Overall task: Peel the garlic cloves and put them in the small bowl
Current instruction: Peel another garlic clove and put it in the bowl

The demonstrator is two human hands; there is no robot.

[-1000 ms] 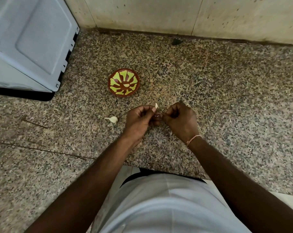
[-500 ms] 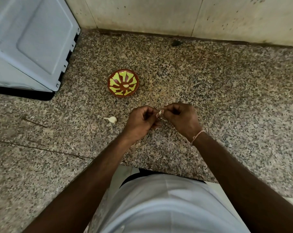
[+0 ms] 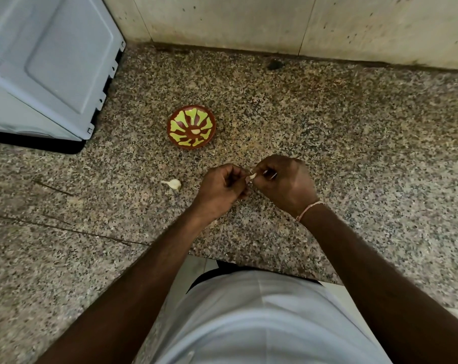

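Head view looks down on a speckled granite table (image 3: pixel 327 143) where two bare hands meet just above the surface. Between them sits a pale garlic clove (image 3: pixel 252 176): the left hand (image 3: pixel 220 190) has its fingers curled and pinches the clove at the near end, while the right hand (image 3: pixel 285 182) curls its fingers round the other end, thumb and forefinger closed on it. A thin cord bracelet (image 3: pixel 308 209) circles the right wrist. Beyond the hands, well apart from them, stands the small bowl (image 3: pixel 191 126), brown with a yellow-green pattern. A second garlic clove (image 3: pixel 173 183), unpeeled, lies on the table left of the left hand. A grey crate (image 3: pixel 46 67) fills the far left corner.
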